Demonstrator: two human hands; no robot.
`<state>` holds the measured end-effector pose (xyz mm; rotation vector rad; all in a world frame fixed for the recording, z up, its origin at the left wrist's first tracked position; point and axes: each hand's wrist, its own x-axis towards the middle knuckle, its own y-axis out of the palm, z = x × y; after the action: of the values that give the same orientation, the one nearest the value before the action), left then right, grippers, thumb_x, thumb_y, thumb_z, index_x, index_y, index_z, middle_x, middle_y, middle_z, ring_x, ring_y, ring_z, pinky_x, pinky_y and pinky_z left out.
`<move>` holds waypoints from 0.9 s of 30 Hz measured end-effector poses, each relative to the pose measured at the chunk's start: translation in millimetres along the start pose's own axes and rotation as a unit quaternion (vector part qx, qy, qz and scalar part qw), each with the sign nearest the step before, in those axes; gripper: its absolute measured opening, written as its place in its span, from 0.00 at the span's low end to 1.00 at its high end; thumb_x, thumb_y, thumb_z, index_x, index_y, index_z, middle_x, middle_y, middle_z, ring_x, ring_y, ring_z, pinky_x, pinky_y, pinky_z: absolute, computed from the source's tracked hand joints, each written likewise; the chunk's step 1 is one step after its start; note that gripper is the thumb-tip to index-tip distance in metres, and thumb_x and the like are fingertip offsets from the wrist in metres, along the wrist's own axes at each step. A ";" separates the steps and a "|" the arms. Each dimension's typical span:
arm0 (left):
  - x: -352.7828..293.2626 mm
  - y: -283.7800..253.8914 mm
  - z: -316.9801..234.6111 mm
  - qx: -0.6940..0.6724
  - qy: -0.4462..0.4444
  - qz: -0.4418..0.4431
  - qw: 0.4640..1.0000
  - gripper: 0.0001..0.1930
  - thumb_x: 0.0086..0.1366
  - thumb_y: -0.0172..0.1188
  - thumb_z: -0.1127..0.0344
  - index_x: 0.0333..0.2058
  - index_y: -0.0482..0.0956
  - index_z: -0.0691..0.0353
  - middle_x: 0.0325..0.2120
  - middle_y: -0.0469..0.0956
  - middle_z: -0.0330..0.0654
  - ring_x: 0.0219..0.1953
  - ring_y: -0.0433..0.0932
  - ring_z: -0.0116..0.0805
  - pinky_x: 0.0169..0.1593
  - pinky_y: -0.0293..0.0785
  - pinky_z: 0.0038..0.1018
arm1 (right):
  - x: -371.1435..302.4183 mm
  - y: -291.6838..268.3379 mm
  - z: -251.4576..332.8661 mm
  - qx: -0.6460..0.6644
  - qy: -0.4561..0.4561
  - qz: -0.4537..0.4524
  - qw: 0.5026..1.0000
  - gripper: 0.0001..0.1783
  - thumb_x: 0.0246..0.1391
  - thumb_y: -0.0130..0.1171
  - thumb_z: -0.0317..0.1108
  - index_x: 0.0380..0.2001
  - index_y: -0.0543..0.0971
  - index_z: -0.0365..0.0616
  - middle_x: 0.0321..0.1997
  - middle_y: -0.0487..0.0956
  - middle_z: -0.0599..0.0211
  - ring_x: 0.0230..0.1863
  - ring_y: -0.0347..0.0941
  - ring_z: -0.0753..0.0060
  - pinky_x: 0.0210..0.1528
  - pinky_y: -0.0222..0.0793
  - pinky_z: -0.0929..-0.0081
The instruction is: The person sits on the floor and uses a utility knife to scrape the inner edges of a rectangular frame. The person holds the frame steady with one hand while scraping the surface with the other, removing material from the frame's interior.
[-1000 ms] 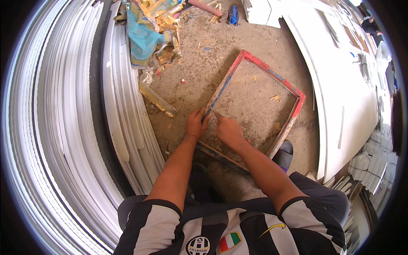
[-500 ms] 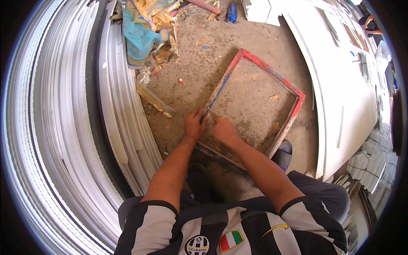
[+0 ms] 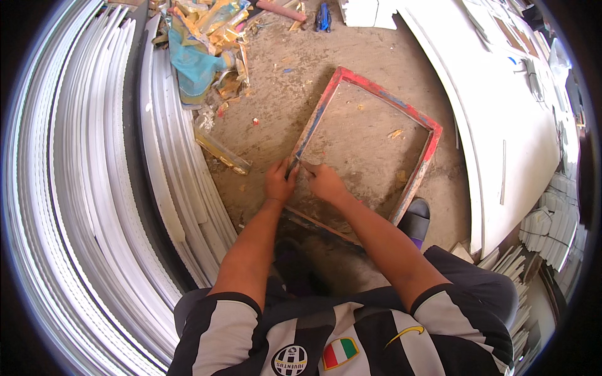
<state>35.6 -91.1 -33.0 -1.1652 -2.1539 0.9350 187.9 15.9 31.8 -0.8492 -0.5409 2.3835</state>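
Note:
A rectangular frame [image 3: 385, 94], painted red with blue and bare worn patches, is tilted up from the floor in front of me. My left hand [image 3: 279, 181] is wrapped round the lower part of its left bar. Just inside that bar, my right hand [image 3: 327, 182] is closed, its fingertips close to the bar by the left hand's fingers. A small, thin thing seems to stick out of the right hand toward the bar, too small to name. The frame's near bar [image 3: 320, 227] runs between my forearms, partly in shadow.
Long white strips [image 3: 182, 144] are stacked along the left. A white panel [image 3: 501, 125] lies on the right, with bundled white pieces [image 3: 550, 219] beyond it. Blue cloth and yellowish scraps [image 3: 199, 67] lie far left, near a clear yellowish strip [image 3: 221, 152]. My sandalled foot [image 3: 415, 220] is beside the frame.
The view has shifted slightly, so the frame and both hands sit a little farther left. The left hand keeps its hold on the bar, and the right hand stays closed beside it.

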 end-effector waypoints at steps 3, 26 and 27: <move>1.5 -0.1 -2.2 0.025 0.038 -0.031 0.998 0.21 0.63 0.70 0.59 0.50 0.83 0.68 0.43 0.81 0.55 0.45 0.79 0.57 0.51 0.76 0.43 | 9.1 -3.1 -5.8 0.262 0.080 0.050 0.961 0.23 0.69 0.55 0.37 0.66 0.77 0.52 0.23 0.78 0.62 0.22 0.75 0.67 0.30 0.76 0.66; -13.1 -10.6 8.2 0.081 -0.043 0.051 0.995 0.32 0.64 0.67 0.42 0.55 0.80 0.63 0.51 0.78 0.56 0.52 0.78 0.58 0.55 0.76 0.46 | -36.3 -5.6 1.4 -0.032 0.023 -0.028 0.999 0.23 0.66 0.55 0.42 0.63 0.77 0.64 0.43 0.84 0.47 0.45 0.82 0.41 0.48 0.76 0.47; -11.9 -13.6 2.2 0.079 -0.037 0.050 0.995 0.30 0.64 0.67 0.43 0.54 0.81 0.62 0.49 0.79 0.55 0.50 0.78 0.57 0.53 0.76 0.46 | -36.9 -5.0 -0.2 -0.039 0.016 -0.034 0.999 0.23 0.67 0.55 0.42 0.64 0.78 0.64 0.41 0.85 0.48 0.43 0.82 0.41 0.47 0.77 0.47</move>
<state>33.1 -107.4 -25.2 -1.1859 -2.0513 1.1861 213.8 -2.8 50.9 -0.8875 -0.6426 2.2952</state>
